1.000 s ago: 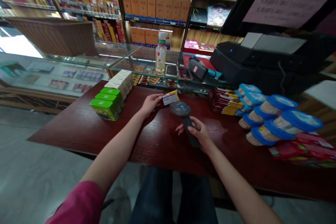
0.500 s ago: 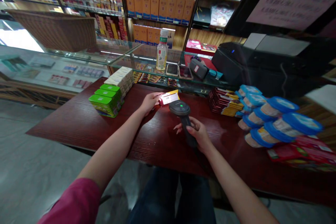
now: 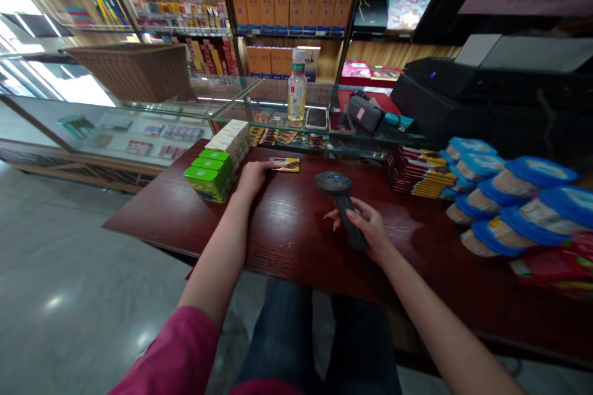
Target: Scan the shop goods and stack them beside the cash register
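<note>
My left hand (image 3: 254, 178) is at the table's far side, fingers closed on the left end of a flat yellow and dark red snack packet (image 3: 288, 164). The packet lies level, at or just above the dark red wooden table (image 3: 282, 222); the fingertips are partly hidden. In my right hand (image 3: 368, 227) a black barcode scanner (image 3: 334, 182) is gripped by its handle, head up, with a blue light on top. A gap of table separates the scanner's head from the packet.
Green packs (image 3: 208, 174) and white boxes (image 3: 231, 139) stand left. On the right are stacked packets (image 3: 414, 170), blue-lidded tubs (image 3: 519, 197) and red bags (image 3: 551, 268). A bottle (image 3: 297, 89) and a phone (image 3: 317, 118) sit on the glass counter behind, near a wicker basket (image 3: 134, 71).
My left hand has drawn the packet left, away from the scanner, and lowered it flat with its yellow side up. The scanner's light has turned from green to blue.
</note>
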`<state>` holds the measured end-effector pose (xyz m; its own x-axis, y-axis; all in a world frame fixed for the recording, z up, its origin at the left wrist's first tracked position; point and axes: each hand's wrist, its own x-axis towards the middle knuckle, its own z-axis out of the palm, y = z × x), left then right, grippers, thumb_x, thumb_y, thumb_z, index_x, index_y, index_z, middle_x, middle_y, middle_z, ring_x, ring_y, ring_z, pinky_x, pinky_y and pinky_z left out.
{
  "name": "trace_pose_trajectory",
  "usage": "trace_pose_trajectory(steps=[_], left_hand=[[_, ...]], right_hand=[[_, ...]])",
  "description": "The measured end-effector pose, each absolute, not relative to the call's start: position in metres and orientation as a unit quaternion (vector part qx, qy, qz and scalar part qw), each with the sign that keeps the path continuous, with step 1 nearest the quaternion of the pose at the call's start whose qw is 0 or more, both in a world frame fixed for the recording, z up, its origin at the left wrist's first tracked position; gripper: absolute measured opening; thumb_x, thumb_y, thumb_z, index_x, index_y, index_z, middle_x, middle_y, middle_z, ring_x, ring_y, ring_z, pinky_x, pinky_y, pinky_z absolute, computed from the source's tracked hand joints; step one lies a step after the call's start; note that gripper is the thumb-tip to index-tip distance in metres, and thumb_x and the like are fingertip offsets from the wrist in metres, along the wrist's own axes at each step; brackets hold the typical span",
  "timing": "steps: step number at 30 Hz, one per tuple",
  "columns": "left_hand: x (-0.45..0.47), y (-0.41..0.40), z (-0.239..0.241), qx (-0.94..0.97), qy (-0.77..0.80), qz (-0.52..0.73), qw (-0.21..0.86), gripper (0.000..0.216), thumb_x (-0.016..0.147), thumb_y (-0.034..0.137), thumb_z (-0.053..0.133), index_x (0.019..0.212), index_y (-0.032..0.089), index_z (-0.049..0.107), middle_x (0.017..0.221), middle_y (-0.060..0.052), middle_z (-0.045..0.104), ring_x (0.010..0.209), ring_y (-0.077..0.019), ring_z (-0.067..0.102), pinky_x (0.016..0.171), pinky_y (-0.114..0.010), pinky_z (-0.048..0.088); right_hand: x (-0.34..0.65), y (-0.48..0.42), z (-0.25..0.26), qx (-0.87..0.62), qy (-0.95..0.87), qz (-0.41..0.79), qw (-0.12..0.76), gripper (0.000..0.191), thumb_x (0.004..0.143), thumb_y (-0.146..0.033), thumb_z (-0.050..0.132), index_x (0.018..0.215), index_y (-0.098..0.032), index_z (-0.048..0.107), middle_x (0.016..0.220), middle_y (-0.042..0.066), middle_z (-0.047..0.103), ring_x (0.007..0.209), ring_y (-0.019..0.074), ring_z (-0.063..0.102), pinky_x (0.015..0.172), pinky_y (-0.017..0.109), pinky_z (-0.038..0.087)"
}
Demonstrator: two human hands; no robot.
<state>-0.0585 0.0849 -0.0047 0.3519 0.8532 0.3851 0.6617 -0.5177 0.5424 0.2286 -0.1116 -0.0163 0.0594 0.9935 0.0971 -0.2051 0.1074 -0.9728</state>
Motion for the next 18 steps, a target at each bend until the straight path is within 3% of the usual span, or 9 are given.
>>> trace_pose_trajectory(steps=[5, 8, 13, 18], left_hand=[[-0.042, 0.068, 0.002, 0.809, 0.526, 0.260, 0.033, 0.047, 0.095, 0.009, 0.051, 0.133, 0.025, 0.073, 0.133, -0.010, 0.074, 0.125, -0.0263, 0.069, 0.109, -0.036, 0.052], [-0.013, 0.054, -0.001, 0.860, 0.472, 0.191, 0.010, 0.045, 0.102, 0.022, 0.050, 0.146, 0.023, 0.061, 0.143, -0.011, 0.068, 0.131, -0.0259, 0.065, 0.111, -0.038, 0.051], [0.003, 0.059, -0.015, 0.860, 0.487, 0.150, -0.015, 0.054, 0.103, 0.044, 0.056, 0.145, 0.010, 0.057, 0.152, -0.021, 0.058, 0.145, -0.0342, 0.052, 0.121, -0.048, 0.040], [-0.027, 0.102, -0.021, 0.844, 0.509, 0.170, 0.004, 0.049, 0.103, 0.038, 0.054, 0.135, 0.002, 0.063, 0.146, -0.026, 0.061, 0.143, -0.0340, 0.053, 0.122, -0.043, 0.040]], right_hand=[[0.227, -0.115, -0.009, -0.447, -0.444, 0.508, 0.587, 0.046, 0.078, -0.053, 0.086, 0.107, -0.020, 0.071, 0.089, 0.010, 0.082, 0.063, 0.0194, 0.070, 0.067, 0.034, 0.057], [0.230, -0.116, -0.008, -0.453, -0.440, 0.520, 0.575, 0.043, 0.080, -0.052, 0.085, 0.106, -0.020, 0.071, 0.090, 0.010, 0.082, 0.065, 0.0184, 0.071, 0.068, 0.033, 0.057], [0.230, -0.116, -0.006, -0.470, -0.440, 0.518, 0.563, 0.043, 0.082, -0.052, 0.083, 0.108, -0.019, 0.071, 0.092, 0.010, 0.081, 0.065, 0.0170, 0.069, 0.067, 0.031, 0.056], [0.228, -0.115, 0.002, -0.478, -0.426, 0.511, 0.574, 0.042, 0.082, -0.058, 0.080, 0.094, -0.018, 0.074, 0.088, 0.010, 0.080, 0.060, 0.0152, 0.065, 0.061, 0.028, 0.054]])
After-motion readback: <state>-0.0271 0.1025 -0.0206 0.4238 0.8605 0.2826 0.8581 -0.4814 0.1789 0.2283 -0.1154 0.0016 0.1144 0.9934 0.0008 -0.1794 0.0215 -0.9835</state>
